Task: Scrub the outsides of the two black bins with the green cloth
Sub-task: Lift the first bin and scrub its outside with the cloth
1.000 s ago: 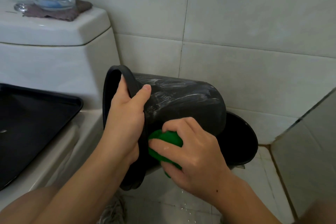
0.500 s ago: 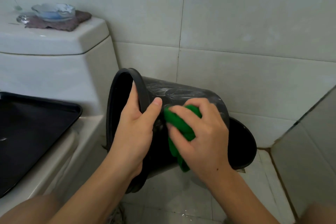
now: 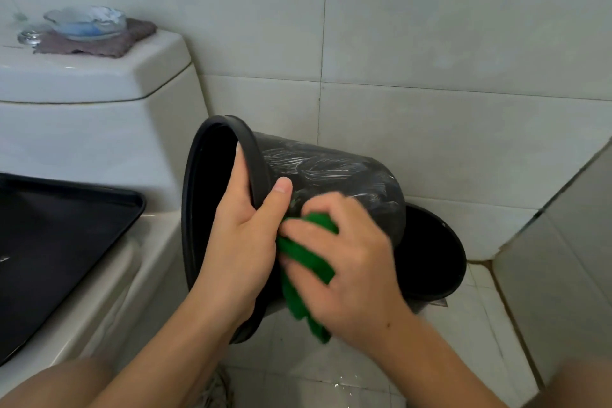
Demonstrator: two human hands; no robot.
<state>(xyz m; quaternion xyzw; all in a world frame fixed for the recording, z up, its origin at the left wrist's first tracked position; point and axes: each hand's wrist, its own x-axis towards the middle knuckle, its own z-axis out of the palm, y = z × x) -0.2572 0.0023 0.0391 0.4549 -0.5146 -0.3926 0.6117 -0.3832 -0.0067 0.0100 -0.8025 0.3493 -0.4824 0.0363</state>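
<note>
green cloth is bunched under the curled fingers of the right hand and pressed to the side wall of the tipped black bin, just beside the left hand, which is clamped over the rim. the bin's long axis is laid from its mouth at the left to its base at the right, so the soapy wall yet to be covered is judged to lie rightward of the cloth. the second black bin is stood on the floor behind, at the base end.
</note>
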